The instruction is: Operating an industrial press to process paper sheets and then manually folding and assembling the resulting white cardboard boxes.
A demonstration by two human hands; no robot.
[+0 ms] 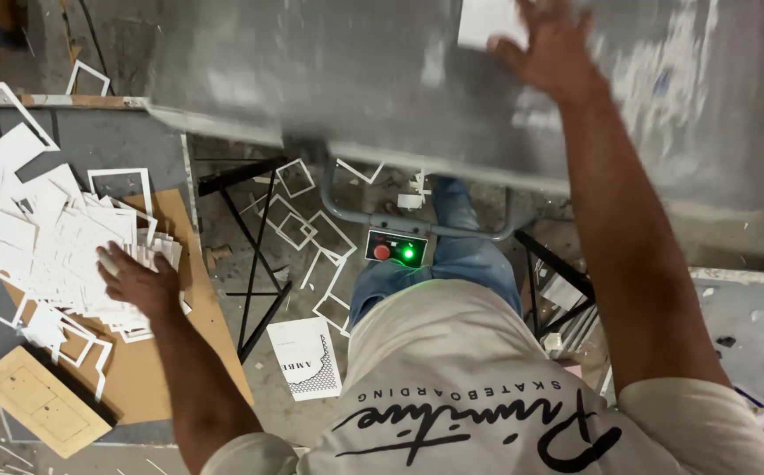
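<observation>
Fingers of the left hand (135, 280) curled on loose white card cutouts (56, 242), right hand (551, 48) fingers spread on a white sheet (486, 19), dull grey metal table (382, 88)

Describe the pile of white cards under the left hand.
The pile of white cut paper cards is a loose, untidy heap of flat rectangles mixed with hollow white frame offcuts. It lies on a brown cardboard sheet and a grey table. The left hand rests on its right edge, fingers spread.
</observation>
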